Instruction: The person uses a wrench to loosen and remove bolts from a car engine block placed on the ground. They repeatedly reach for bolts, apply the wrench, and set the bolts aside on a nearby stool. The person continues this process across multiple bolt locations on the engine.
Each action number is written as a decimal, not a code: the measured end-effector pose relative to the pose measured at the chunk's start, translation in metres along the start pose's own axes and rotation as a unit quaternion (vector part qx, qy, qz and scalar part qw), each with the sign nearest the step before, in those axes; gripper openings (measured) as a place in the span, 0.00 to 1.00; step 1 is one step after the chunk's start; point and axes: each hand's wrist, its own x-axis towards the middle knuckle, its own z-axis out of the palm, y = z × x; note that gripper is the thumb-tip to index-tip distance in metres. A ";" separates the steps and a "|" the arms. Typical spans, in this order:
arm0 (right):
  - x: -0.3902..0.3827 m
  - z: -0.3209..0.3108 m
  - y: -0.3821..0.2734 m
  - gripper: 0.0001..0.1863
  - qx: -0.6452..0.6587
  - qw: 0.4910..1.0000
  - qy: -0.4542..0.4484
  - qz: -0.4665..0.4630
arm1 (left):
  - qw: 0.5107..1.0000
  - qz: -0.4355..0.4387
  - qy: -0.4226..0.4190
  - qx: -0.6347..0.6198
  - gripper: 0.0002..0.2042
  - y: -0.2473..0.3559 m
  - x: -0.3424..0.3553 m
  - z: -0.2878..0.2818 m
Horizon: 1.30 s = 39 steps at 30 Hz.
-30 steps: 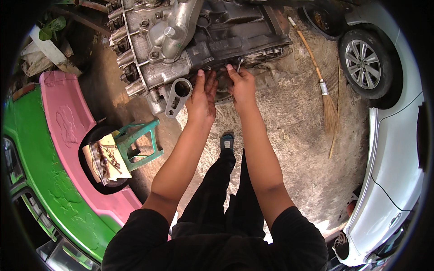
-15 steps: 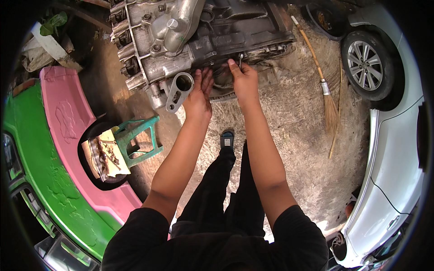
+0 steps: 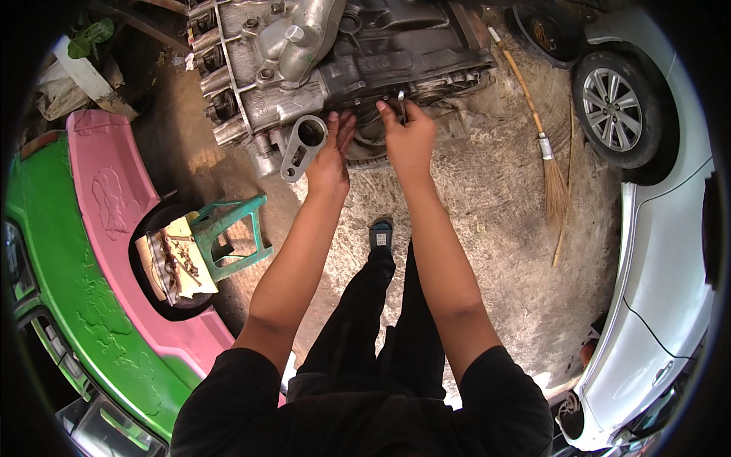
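Observation:
A large greasy engine (image 3: 365, 68) fills the top of the view. My left hand (image 3: 332, 156) is at its near side, thumb up and fingers stretched along the lower edge, holding nothing visible. Just left of that hand, a grey metal bracket (image 3: 297, 158) with a round opening sticks out from the engine. My right hand (image 3: 409, 137) is closed in a pinch at the engine's near edge. From between its thumb and fingers rises the shiny metal end of a slim wrench (image 3: 401, 97); the rest of the tool is hidden by the hand.
A green plastic stool (image 3: 236, 232) stands at the left, by a cardboard piece (image 3: 194, 270) holding small metal parts. Beyond it is a green and pink vehicle (image 3: 114, 183). A broom (image 3: 552, 167) lies on the right, near a silver car (image 3: 670, 251).
My right hand has shifted slightly left along the engine edge with the wrench. My left hand stays beside the bracket, its fingers still extended. The view has moved a little.

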 end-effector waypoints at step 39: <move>0.000 0.002 -0.003 0.12 0.005 0.999 -0.006 0.043 | 0.991 -0.072 -0.037 -0.102 0.23 0.001 0.004 -0.007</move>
